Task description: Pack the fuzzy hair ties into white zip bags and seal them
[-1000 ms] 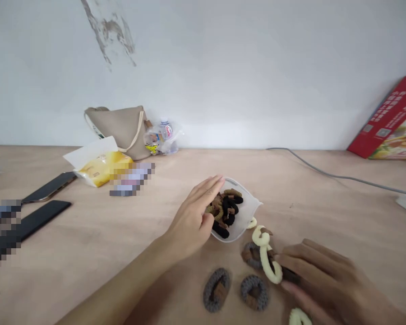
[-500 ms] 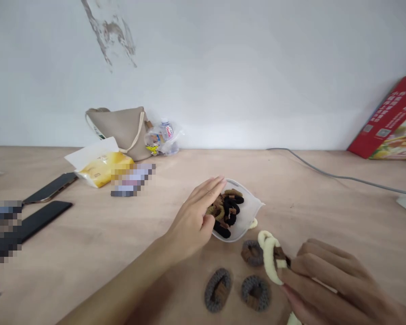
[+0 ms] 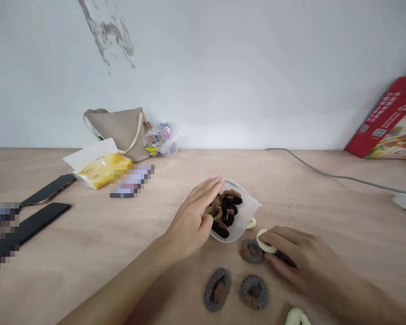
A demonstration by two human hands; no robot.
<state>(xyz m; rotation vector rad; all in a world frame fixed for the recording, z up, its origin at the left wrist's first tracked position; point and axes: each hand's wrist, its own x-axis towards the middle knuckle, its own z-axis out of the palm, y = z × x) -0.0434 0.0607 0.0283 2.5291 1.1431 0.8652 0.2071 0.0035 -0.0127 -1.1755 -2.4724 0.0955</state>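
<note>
Currently holding a frosted plastic pouch [image 3: 245, 216] with a cupped left hand [image 3: 191, 217], around black and tan hair ties [image 3: 229, 210] bunched inside. Pinching a cream hair tie [image 3: 266, 248] with the narrowed right hand [image 3: 299, 257], just beside a grey hair tie [image 3: 255, 258]. Unsure whether also gripping the dark piece [image 3: 286, 258] there. Working near two more grey hair ties [image 3: 209, 291] and another cream one [image 3: 292, 314] on the tabletop [image 3: 325, 194].
</note>
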